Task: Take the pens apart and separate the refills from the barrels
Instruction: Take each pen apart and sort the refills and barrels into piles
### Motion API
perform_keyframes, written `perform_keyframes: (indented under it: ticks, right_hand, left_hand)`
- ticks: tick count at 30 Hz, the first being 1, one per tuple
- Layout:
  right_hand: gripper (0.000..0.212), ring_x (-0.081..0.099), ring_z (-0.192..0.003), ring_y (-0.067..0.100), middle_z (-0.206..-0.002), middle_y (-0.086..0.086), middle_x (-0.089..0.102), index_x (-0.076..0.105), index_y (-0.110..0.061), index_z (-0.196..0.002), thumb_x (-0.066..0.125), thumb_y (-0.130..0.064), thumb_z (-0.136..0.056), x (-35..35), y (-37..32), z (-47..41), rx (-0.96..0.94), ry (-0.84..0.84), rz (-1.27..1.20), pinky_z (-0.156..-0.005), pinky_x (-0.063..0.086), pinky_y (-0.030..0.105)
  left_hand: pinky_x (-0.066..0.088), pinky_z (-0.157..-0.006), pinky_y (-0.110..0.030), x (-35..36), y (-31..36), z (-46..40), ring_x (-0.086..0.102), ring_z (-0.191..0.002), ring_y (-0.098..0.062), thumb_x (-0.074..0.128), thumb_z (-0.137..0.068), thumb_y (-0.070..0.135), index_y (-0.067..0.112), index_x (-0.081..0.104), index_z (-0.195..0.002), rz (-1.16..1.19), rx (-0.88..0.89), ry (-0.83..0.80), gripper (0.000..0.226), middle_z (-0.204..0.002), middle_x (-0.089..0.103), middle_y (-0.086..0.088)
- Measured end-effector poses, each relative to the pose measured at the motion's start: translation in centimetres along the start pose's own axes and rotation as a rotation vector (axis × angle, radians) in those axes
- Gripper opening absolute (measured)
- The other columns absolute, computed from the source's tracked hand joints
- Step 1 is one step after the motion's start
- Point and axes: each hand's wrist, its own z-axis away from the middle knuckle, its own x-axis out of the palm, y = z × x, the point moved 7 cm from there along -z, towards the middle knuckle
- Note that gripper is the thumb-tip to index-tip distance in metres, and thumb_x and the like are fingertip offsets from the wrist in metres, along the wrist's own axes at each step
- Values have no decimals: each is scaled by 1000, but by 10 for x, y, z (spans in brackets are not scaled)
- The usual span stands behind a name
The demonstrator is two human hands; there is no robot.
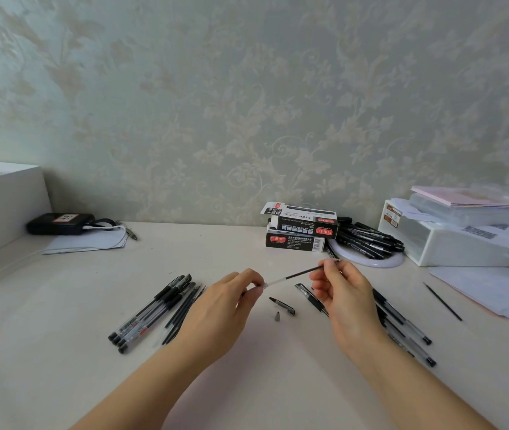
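Observation:
A thin refill [293, 276], clear at one end and black along the rest, is held above the table between both hands. My left hand [225, 308] pinches its clear end; my right hand [343, 296] pinches its dark end. Under them lie a black cap [282, 305], a small grey tip cone [277, 315] and a barrel [310, 296] partly hidden by my right hand. At the left lies a pile of barrels [146, 315] with several loose refills [185, 305] beside it. More whole pens [405, 327] lie to the right of my right hand.
Two stacked pen boxes [303, 231] stand at the back, with a heap of black pens [368, 240] on a white ring. A white storage box [464, 243] and papers [495, 290] fill the right side, one loose refill [442, 301] by them. A black device [59, 224] sits far left.

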Motion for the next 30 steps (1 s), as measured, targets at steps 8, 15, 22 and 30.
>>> perform_keyframes:
  ticks: [8, 15, 22, 30]
  right_hand:
    - [20, 61, -63, 5, -68, -3, 68, 65, -13, -86, 55, -24, -99, 1, -4, 0, -44, -16, 34, -64, 49, 23]
    - [20, 61, -58, 4, -67, -3, 68, 65, -12, -86, 55, -25, -99, 3, -8, 1, -92, -33, 74, -57, 50, 17]
    - [21, 59, -59, 5, -67, -2, 68, 65, -15, -82, 56, -24, -98, 1, -4, 0, -31, -34, 14, -62, 49, 22]
    - [21, 59, -60, 6, -69, -1, 67, 67, -16, -80, 60, -27, -96, 7, -7, 4, -40, -85, 49, -63, 49, 23]
  left_hand:
    - [43, -63, -25, 1, -2, 0, 49, -72, 2, 39, -100, 42, 38, 52, -102, -30, -14, -16, 14, -83, 52, 15]
    - [48, -65, -30, -1, -1, 0, 49, -72, -5, 38, -100, 42, 37, 53, -104, -88, -4, -32, 16, -89, 53, 13]
    - [45, -63, -25, -1, -1, 0, 49, -72, 1, 41, -100, 42, 37, 54, -101, -37, 13, -11, 14, -84, 53, 14]
    - [36, -60, -15, 1, 0, -2, 50, -70, 0, 44, -99, 38, 38, 56, -103, 75, 48, -5, 13, -78, 53, 16]
